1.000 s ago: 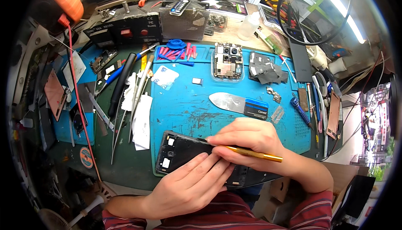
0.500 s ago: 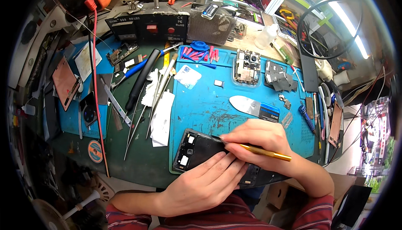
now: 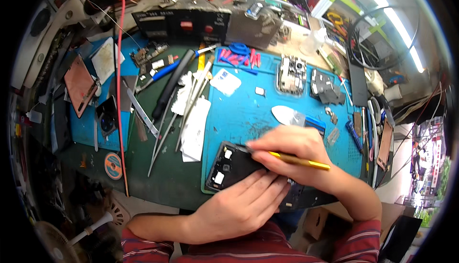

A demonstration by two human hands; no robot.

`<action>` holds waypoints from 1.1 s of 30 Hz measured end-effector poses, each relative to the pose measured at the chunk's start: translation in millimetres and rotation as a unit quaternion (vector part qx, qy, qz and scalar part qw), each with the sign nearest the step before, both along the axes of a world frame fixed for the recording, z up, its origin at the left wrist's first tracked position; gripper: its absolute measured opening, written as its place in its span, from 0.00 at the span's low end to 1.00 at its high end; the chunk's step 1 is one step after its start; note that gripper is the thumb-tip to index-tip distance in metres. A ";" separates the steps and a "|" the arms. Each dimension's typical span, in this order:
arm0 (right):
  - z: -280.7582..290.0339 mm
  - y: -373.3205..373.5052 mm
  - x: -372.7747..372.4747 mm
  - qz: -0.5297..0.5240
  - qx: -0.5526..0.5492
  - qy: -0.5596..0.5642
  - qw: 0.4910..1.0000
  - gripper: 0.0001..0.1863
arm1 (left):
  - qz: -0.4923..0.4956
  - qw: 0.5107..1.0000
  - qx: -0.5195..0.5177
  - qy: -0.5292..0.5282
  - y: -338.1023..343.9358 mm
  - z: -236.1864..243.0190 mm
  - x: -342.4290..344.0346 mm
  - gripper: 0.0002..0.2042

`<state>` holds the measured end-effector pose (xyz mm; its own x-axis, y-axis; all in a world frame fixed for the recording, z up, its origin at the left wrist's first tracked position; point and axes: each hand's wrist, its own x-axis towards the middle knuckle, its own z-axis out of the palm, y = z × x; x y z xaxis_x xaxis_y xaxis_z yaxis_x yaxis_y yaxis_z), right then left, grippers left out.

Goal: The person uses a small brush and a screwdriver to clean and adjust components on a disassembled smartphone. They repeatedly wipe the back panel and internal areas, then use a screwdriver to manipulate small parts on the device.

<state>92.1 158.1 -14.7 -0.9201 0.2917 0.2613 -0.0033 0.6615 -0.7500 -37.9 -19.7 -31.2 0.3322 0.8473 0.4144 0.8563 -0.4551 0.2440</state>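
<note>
A black phone frame [image 3: 246, 164] with small white pads near its left end lies at the near edge of the blue work mat [image 3: 228, 121]. My left hand [image 3: 241, 201] rests across its near side, fingers stretched out and flat on it. Between the thumb and fingers of my right hand [image 3: 294, 145] is a slim gold-handled tool [image 3: 306, 161]. Its front end points left at the frame's far long edge; the tip is too small and blurred to tell its kind. Both hands cover much of the frame's right part.
Beyond my right hand lies a pry blade [image 3: 286, 115]. Farther off are a phone circuit board in a clear tray [image 3: 291, 75], dark flat pieces [image 3: 326, 89] and pink and blue clips [image 3: 239, 58]. Tweezers and a black-handled tool [image 3: 173, 87] lie left, near a hanging red cable [image 3: 119, 100].
The whole view has shifted, so the bench items sit farther right. My right hand and the tool have moved slightly left along the frame's edge; my left hand stays on the frame.
</note>
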 end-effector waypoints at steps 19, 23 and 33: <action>7.7 9.6 41.2 0.000 -0.072 -0.002 0.997 0.13 | 0.012 1.000 -0.007 0.014 -3.3 1.2 5.3 0.22; 7.7 9.4 33.2 0.021 -0.062 -0.008 0.998 0.13 | 0.011 1.000 -0.004 0.026 -2.0 2.6 3.8 0.22; 5.1 14.2 30.8 0.049 -0.046 -0.012 0.998 0.14 | 0.004 1.000 0.000 0.025 -0.1 3.8 1.6 0.20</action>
